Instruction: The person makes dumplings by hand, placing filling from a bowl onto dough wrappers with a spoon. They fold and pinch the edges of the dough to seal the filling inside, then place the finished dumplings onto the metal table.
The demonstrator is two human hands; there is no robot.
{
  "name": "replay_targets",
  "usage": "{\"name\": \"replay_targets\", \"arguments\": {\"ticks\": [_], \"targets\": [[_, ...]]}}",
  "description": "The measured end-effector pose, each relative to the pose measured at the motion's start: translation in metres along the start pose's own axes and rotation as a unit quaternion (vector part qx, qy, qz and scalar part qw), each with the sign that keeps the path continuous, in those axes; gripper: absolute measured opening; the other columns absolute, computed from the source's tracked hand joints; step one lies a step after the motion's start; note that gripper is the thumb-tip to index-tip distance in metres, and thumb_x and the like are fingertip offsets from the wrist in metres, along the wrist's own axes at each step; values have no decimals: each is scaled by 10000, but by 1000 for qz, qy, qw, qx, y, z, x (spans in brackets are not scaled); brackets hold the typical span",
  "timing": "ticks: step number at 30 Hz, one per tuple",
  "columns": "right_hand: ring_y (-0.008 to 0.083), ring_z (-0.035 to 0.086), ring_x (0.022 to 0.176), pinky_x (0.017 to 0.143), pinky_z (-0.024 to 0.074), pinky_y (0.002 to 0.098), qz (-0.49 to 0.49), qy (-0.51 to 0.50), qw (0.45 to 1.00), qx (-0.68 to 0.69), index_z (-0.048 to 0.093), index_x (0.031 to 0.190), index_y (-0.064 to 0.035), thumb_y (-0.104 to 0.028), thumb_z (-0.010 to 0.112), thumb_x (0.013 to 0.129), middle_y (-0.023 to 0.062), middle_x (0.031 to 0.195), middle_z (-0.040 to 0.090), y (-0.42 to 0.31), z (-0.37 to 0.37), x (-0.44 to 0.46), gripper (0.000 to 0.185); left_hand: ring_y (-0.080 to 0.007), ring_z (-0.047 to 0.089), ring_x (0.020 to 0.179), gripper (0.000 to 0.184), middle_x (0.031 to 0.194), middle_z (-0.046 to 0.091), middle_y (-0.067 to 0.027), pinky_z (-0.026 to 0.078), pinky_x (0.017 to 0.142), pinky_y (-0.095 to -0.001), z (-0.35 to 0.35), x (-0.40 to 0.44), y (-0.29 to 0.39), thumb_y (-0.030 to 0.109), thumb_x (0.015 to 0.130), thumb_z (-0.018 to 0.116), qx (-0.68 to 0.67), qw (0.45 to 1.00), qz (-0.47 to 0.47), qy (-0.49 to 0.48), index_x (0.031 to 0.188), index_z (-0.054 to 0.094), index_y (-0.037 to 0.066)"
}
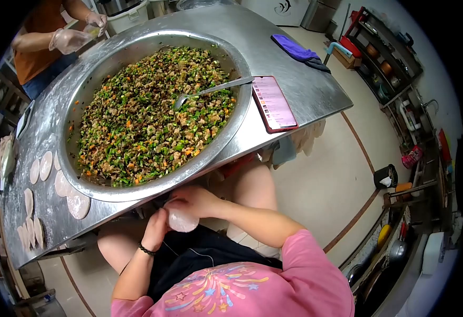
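Note:
Over my lap, just below the table edge, both hands close around a round, pale dough wrapper [183, 221]. My left hand [156, 226] grips it from the left, with a dark bead bracelet on that wrist. From the upper right, my right hand [195, 201] has its fingers curled over the same wrapper. Whether any filling lies inside it cannot be seen. In front of my hands stands a large metal basin [242, 113] of chopped filling [152, 119], greens with brown and orange bits. A metal spoon [210, 91] rests in the filling, its handle across the rim.
Flat dough wrappers [78, 203] and several folded dumplings [31, 233] lie on the floured metal table [57, 224]. A phone [275, 105] lies beside the basin, a purple cloth [297, 50] farther back. Across the table, a person in plastic gloves [70, 40] works. Shelves [384, 58] line the right.

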State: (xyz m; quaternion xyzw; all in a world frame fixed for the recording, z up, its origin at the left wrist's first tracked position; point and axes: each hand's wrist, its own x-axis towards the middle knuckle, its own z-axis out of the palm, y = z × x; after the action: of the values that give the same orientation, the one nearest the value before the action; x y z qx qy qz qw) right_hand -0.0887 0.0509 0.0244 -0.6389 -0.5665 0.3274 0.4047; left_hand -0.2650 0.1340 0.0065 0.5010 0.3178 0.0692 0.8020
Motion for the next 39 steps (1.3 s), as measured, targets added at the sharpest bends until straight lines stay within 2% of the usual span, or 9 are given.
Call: {"name": "replay_targets", "arguments": {"ticks": [8, 10, 14, 21, 27, 29, 33, 37, 39], "targets": [[344, 606, 772, 688, 479, 403, -41, -4, 999, -17, 642, 850, -35, -325, 569, 779, 182, 818, 627, 4, 2, 0, 307, -116, 580, 806, 394, 945, 604, -39, 479, 699, -263, -10, 3, -3, 343, 950, 405, 206, 976, 40, -55, 1146, 502, 15], [341, 604, 767, 687, 476, 404, -28, 69, 996, 45, 639, 838, -33, -327, 574, 775, 182, 816, 626, 3, 2, 2, 308, -93, 560, 771, 356, 919, 593, -21, 468, 686, -241, 17, -9, 22, 315, 952, 415, -124, 991, -44, -23, 1120, 528, 22], [335, 605, 775, 690, 475, 401, -17, 13, 998, 66, 631, 839, -28, -312, 573, 778, 183, 823, 626, -1, -5, 2, 296, -96, 565, 806, 359, 950, 588, -26, 472, 713, -243, -13, 2, -5, 300, 955, 412, 151, 987, 30, -54, 1156, 501, 17], [334, 605, 775, 683, 471, 402, 9, 14, 999, 27, 629, 827, -30, -341, 576, 783, 180, 819, 626, -3, -5, 1, 319, -74, 548, 768, 314, 898, 587, -7, 459, 697, -219, 8, -5, 13, 285, 950, 433, -99, 994, -32, -15, 1101, 544, 33], [348, 596, 765, 669, 468, 405, -24, -8, 1000, -16, 624, 837, -32, -368, 580, 791, 179, 797, 619, 3, 3, 0, 341, -106, 568, 865, 342, 983, 596, -34, 458, 741, -243, -15, 1, -6, 303, 953, 413, 191, 981, -2, -42, 1116, 525, 23], [353, 593, 760, 665, 467, 408, -10, 30, 999, 18, 624, 835, -31, -373, 579, 794, 178, 786, 615, 3, 4, 0, 347, -102, 558, 858, 324, 969, 592, -28, 454, 741, -243, 1, -4, 6, 276, 952, 420, -70, 996, -32, -38, 1125, 518, 21], [343, 598, 762, 672, 469, 408, -14, -27, 999, -21, 626, 834, -27, -362, 581, 797, 175, 799, 620, -4, -4, -2, 340, -71, 504, 780, 298, 913, 574, 3, 422, 696, -212, -12, 1, -9, 247, 948, 435, 237, 965, 99, -55, 1113, 527, 16], [334, 604, 772, 690, 474, 395, 13, 10, 999, 31, 639, 856, -34, -352, 587, 789, 173, 826, 625, 3, 6, 2, 330, -69, 510, 798, 316, 907, 570, 4, 433, 709, -219, 2, -5, 0, 285, 946, 442, -62, 996, -62, 2, 1091, 536, 20], [336, 604, 780, 695, 476, 391, 20, -5, 998, 57, 647, 876, -46, -348, 586, 784, 169, 829, 627, -3, -1, 2, 321, -76, 525, 801, 331, 913, 577, -5, 445, 708, -227, -7, -1, -4, 302, 945, 439, -5, 999, -34, -33, 1099, 530, 23]]}}
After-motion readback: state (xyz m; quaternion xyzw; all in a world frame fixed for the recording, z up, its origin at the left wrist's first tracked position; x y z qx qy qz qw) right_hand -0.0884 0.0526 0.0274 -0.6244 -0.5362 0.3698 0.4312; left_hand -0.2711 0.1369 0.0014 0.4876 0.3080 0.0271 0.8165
